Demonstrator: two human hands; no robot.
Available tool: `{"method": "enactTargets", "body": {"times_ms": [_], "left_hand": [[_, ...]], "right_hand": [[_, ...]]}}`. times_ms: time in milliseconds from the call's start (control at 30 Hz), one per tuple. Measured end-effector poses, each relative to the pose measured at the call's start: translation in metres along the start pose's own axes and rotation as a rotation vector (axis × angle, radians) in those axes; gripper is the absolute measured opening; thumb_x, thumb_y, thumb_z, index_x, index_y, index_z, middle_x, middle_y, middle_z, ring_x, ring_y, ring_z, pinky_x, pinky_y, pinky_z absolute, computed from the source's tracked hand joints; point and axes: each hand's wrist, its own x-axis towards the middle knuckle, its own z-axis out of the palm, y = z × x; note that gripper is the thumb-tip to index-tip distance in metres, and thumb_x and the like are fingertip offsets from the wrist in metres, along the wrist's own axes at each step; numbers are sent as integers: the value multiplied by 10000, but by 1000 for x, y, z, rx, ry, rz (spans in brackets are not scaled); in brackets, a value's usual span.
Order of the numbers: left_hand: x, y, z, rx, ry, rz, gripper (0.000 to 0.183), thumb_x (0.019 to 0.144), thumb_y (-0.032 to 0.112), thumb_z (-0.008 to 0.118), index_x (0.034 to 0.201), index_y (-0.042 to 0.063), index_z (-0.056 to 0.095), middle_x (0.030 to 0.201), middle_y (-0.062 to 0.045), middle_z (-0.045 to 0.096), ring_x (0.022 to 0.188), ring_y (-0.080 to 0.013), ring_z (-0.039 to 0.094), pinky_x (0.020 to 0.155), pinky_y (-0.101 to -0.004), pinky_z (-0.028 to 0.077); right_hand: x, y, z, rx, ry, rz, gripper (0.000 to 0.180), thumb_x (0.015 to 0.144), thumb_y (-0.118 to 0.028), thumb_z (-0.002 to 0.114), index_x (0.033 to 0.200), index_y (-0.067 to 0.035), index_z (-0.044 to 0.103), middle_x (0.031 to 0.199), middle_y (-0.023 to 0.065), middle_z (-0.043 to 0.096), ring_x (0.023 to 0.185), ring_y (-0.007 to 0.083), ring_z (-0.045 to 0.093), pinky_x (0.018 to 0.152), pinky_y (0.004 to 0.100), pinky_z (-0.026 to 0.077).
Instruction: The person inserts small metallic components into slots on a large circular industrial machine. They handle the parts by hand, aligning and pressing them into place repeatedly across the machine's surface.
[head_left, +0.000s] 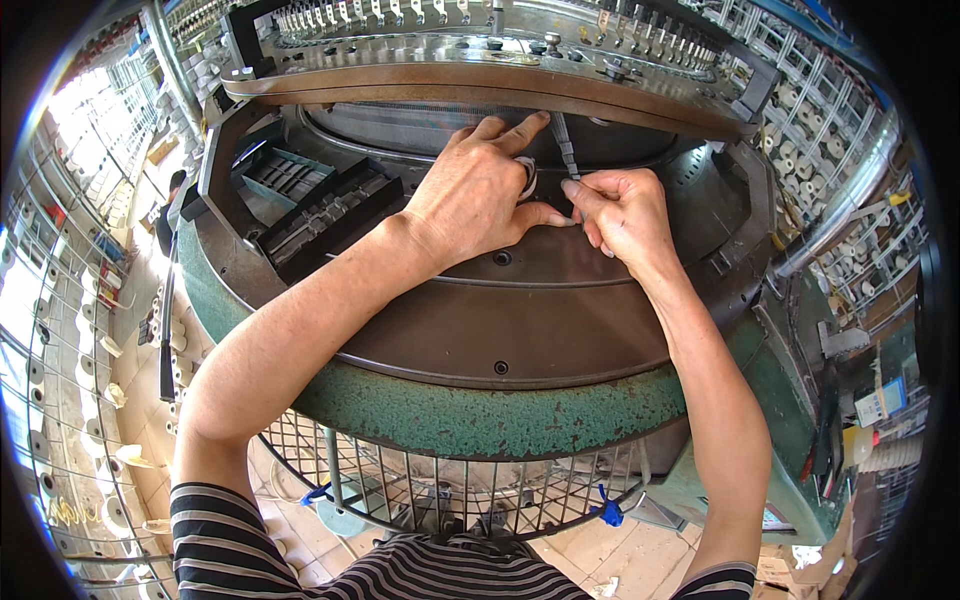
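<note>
A large circular knitting machine stands before me, its needle cylinder (420, 124) showing below a brown-edged upper ring (450, 78). My left hand (487, 180) reaches over the dark metal bed, index finger extended to the cylinder's face, thumb pointing at my right hand; a ring-like loop (528, 178) lies at its curled fingers. With thumb and fingertips, my right hand (619, 210) pinches the lower end of a thin grey strip-like tool (563, 142), which slants up to the cylinder. What lies inside the curled fingers of my left hand is hidden.
Left on the bed are a green tray (289, 178) with metal parts and a black tray (330, 217) of metal pieces. A green rim (495, 416) and wire guard (450, 487) curve below. Yarn cones (814, 135) fill racks at right; a metal post (840, 199) stands there.
</note>
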Motion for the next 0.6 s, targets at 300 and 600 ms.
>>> {"method": "enactTargets", "body": {"times_ms": [300, 600], "left_hand": [[0, -2, 2, 4, -10, 0, 554, 836, 519, 783, 749, -28, 763, 1513, -181, 540, 1241, -352, 576, 1017, -483, 512], [-1, -3, 4, -8, 34, 24, 525, 812, 490, 806, 753, -30, 765, 1506, -177, 544, 1219, -352, 583, 1000, -491, 512]], "right_hand": [[-1, 0, 0, -11, 13, 6, 321, 957, -142, 737, 691, 29, 678, 523, 25, 578, 423, 80, 540, 392, 269, 366], [-1, -1, 1, -25, 18, 18, 323, 956, -145, 738, 691, 29, 677, 525, 28, 582, 422, 81, 537, 399, 275, 362]]}}
